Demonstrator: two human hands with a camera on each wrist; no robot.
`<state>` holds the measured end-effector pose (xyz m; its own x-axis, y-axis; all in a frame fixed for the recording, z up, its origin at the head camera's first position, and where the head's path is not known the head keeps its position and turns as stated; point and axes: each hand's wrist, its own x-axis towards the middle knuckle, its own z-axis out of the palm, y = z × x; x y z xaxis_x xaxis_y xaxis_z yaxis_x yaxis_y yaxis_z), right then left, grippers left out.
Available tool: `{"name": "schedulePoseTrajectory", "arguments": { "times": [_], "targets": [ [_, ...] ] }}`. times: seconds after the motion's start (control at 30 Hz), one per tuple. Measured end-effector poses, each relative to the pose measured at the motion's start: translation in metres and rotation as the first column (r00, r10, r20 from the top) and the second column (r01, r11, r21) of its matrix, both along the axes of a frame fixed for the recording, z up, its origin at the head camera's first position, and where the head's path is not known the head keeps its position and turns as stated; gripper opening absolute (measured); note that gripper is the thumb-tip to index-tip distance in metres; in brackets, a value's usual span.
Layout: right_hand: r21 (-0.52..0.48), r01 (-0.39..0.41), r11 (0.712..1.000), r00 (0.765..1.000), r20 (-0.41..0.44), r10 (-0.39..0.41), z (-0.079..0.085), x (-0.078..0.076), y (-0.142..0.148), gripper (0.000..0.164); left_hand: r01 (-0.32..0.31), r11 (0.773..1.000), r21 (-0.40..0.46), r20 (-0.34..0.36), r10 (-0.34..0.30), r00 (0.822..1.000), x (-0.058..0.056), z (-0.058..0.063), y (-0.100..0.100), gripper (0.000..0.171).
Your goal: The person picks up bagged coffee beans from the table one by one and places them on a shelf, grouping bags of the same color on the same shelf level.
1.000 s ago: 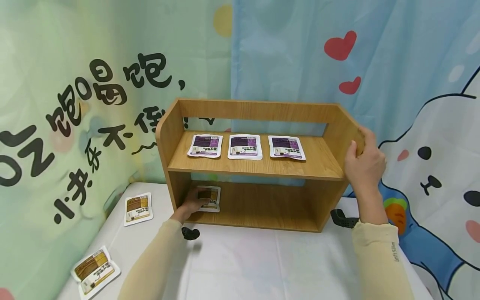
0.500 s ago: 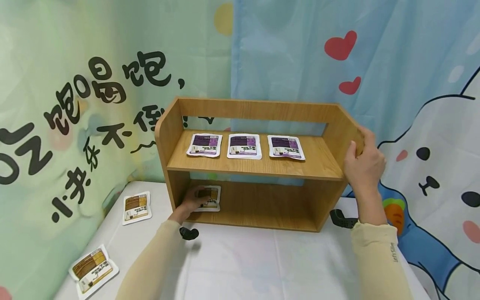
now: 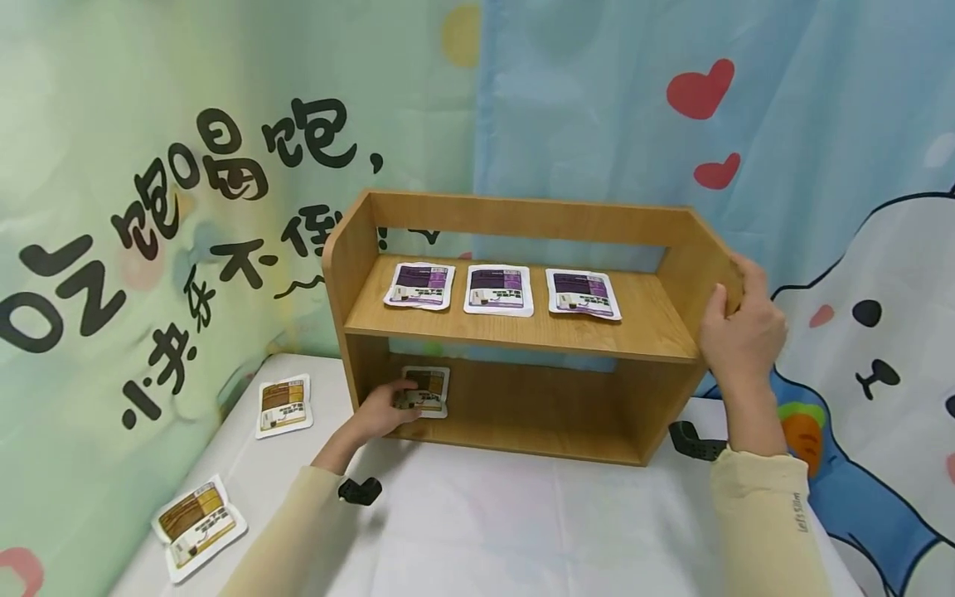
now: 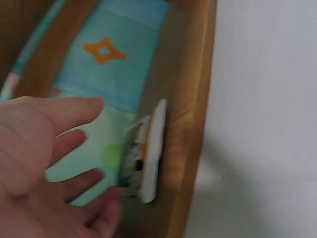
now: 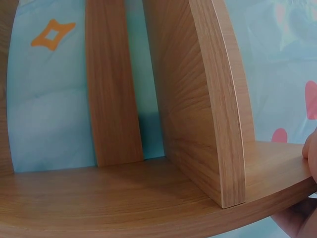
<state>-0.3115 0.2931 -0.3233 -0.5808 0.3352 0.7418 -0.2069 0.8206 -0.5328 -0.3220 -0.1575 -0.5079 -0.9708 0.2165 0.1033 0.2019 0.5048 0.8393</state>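
Observation:
A two-tier wooden shelf stands on the white table. On its lower tier, near the left end, lies a flat white-edged packet with a brown and gold label. My left hand is at the packet's left side, overlapping its edge in the head view. In the left wrist view, that hand's fingers are spread and loosely bent, with nothing between them, beside the packet. My right hand grips the shelf's right side panel, thumb on the near side; the right wrist view catches only parts of its fingers at the panel's edge.
Three purple-labelled packets lie in a row on the upper tier. Two more brown-labelled packets lie on the table at the left, one farther back and one folded packet nearer. Printed curtains hang behind the table.
My left hand has drawn back slightly left and toward me from the packet, which stays on the lower tier. The head view has shifted a little; my right hand keeps its hold.

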Motion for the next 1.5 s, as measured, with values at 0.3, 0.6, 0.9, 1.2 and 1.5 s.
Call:
{"name": "schedulePoseTrajectory", "arguments": {
  "times": [0.3,0.6,0.9,1.2,1.5],
  "targets": [
    [0.016,0.016,1.000,1.000,-0.005,-0.016,0.001,0.001,0.001,0.041,0.116,0.987,0.113,0.043,-0.122,0.992,0.043,0.010,-0.040,0.035],
    [0.014,0.013,1.000,1.000,-0.012,-0.013,0.002,0.001,0.001,0.041,0.023,0.988,0.154,0.054,-0.031,0.998,0.069,0.002,-0.102,0.034],
    [-0.001,0.027,1.000,0.999,0.018,-0.027,-0.001,0.001,0.003,0.042,-0.263,0.959,0.109,0.051,0.259,0.965,0.059,-0.002,-0.143,0.032],
    [0.007,0.011,1.000,1.000,-0.009,-0.011,0.000,-0.001,0.000,0.041,-0.412,0.911,0.033,0.065,0.410,0.910,0.037,0.001,-0.169,0.038],
    [0.003,0.001,1.000,1.000,-0.004,-0.001,0.001,0.002,0.002,0.041,-0.412,0.911,-0.021,0.185,0.408,0.894,0.014,0.005,-0.177,0.056]
  ]
}}
